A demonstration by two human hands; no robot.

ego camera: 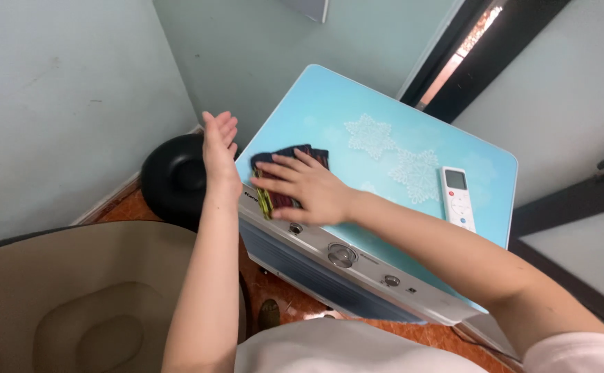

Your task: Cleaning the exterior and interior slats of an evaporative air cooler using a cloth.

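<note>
Soft, even daylight, brightest through the far right window gap (pixel 464 48); faint shadows; mild wide-angle bending at edges; focus sharp.

two hands: left hand (pixel 219 148) and right hand (pixel 309 190). one dark folded cloth (pixel 285 176). one white remote control (pixel 458 198). one pale blue appliance top (pixel 329 103) bearing two snowflake motifs (pixel 370 135). three front knobs (pixel 341 255). one black round cushion (pixel 174 179). one beige inflatable seat (pixel 81 304).
</note>
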